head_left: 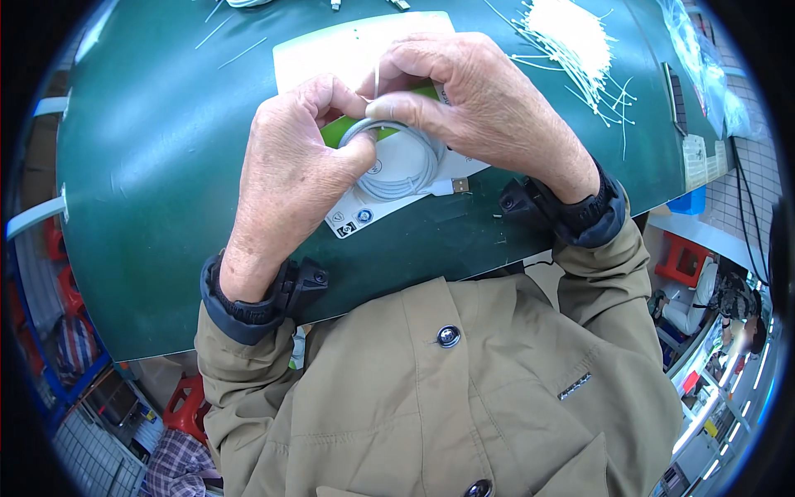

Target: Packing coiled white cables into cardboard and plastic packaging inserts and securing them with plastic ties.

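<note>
A light-grey USB cable (431, 165) lies wound in a round coil on a white and green printed card (352, 217), its metal plug pointing right. My left hand (296, 157) is closed at the coil's upper left, its thumb against the loops and its fingertips by the card. From the right, my right hand (476, 99) pinches a thin white cable tie (377, 81) that stands up in a loop above the coil. Both hands' fingertips nearly meet there, and they partly hide where the tie passes round the cable and card.
A white sheet or card (319, 51) lies behind my hands on the green table (149, 190). To the far right is a heap of white cable ties (571, 50), with a clear plastic bag (704, 66) beyond it. A few loose ties (243, 53) lie far left.
</note>
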Tool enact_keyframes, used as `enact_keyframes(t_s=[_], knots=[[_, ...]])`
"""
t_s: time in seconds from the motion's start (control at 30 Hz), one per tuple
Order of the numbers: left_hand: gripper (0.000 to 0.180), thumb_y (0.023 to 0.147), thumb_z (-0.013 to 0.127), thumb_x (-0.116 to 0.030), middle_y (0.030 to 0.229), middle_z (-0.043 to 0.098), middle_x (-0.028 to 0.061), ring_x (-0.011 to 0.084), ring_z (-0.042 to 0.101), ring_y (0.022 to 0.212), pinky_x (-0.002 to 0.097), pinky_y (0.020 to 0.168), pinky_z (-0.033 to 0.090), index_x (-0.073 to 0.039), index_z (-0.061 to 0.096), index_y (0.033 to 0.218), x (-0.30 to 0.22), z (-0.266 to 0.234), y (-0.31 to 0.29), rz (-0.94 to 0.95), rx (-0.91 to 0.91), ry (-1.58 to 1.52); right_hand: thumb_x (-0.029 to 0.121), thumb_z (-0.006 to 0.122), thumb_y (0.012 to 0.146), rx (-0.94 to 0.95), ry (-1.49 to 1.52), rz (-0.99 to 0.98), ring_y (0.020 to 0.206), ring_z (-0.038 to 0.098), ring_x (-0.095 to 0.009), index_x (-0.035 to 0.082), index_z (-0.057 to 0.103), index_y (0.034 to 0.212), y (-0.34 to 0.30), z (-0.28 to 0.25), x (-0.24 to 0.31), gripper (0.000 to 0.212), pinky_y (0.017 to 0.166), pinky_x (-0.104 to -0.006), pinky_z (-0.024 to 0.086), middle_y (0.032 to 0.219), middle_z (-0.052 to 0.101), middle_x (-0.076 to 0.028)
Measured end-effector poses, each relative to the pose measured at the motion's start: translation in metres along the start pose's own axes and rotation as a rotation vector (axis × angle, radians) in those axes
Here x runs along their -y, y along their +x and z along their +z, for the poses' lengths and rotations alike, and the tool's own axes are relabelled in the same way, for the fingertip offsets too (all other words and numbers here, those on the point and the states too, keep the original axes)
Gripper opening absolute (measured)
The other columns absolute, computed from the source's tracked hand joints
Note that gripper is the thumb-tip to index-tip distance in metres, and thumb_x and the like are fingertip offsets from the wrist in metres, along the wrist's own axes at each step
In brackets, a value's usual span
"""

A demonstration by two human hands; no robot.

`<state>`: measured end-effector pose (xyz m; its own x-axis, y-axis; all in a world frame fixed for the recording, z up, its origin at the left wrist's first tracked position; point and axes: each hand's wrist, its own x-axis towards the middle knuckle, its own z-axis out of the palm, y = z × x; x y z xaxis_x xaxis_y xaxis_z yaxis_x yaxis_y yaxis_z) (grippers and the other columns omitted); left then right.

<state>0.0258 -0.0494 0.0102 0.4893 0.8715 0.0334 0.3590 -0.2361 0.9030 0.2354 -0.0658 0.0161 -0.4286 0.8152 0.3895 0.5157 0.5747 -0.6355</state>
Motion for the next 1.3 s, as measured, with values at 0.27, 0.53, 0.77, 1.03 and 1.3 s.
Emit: enact_keyframes(t_s=[0.27, 0.53, 0.77, 1.03, 1.3], knots=[[0.016, 0.076, 0.067, -0.002, 0.084, 0.072, 0.0110, 0.0153, 0.070, 0.086, 0.0310, 0.085, 0.056, 0.005, 0.069, 0.090, 0.009, 0.005, 0.003, -0.035, 0.057, -0.073, 0.019, 0.075, 0.091, 0.049, -0.081, 0.182, 0.077, 0.069, -0.025, 0.002, 0.071, 0.098, 0.001, 0.000, 0.005, 0.019, 0.071, -0.0344, 0.055, 0.087, 0.072, -0.011], [0.018, 0.076, 0.067, 0.000, 0.088, 0.072, 0.0090, 0.0138, 0.070, 0.090, 0.0301, 0.085, 0.057, 0.004, 0.069, 0.093, 0.012, 0.010, 0.002, -0.082, 0.113, -0.097, 0.013, 0.065, 0.096, -0.031, -0.187, 0.012, 0.080, 0.067, -0.037, 0.001, 0.059, 0.104, -0.007, 0.012, -0.008, 0.016, 0.069, -0.0432, 0.053, 0.088, 0.067, -0.019], [0.018, 0.076, 0.067, 0.000, 0.090, 0.072, 0.0086, 0.0127, 0.070, 0.090, 0.0284, 0.082, 0.056, 0.003, 0.070, 0.093, 0.017, 0.016, 0.002, -0.034, 0.101, -0.124, 0.013, 0.066, 0.092, -0.011, -0.184, 0.146, 0.083, 0.065, -0.042, 0.002, 0.054, 0.101, -0.007, 0.015, -0.006, 0.018, 0.069, -0.0476, 0.051, 0.086, 0.063, -0.021], [0.014, 0.077, 0.067, 0.001, 0.087, 0.072, 0.0086, 0.0119, 0.067, 0.082, 0.0288, 0.077, 0.056, 0.002, 0.068, 0.090, 0.014, 0.018, 0.003, -0.061, 0.130, -0.132, 0.013, 0.066, 0.093, -0.075, -0.161, 0.146, 0.079, 0.065, -0.042, 0.002, 0.054, 0.100, -0.007, 0.016, -0.008, 0.018, 0.067, -0.0482, 0.051, 0.083, 0.064, -0.021], [0.014, 0.076, 0.067, 0.001, 0.084, 0.070, 0.0077, 0.0110, 0.066, 0.081, 0.0280, 0.076, 0.056, 0.002, 0.067, 0.090, 0.014, 0.020, 0.002, -0.062, 0.118, -0.148, 0.014, 0.066, 0.096, -0.128, -0.204, 0.198, 0.076, 0.064, -0.044, 0.001, 0.055, 0.098, -0.004, 0.021, -0.009, 0.017, 0.065, -0.0484, 0.050, 0.079, 0.064, -0.021]])
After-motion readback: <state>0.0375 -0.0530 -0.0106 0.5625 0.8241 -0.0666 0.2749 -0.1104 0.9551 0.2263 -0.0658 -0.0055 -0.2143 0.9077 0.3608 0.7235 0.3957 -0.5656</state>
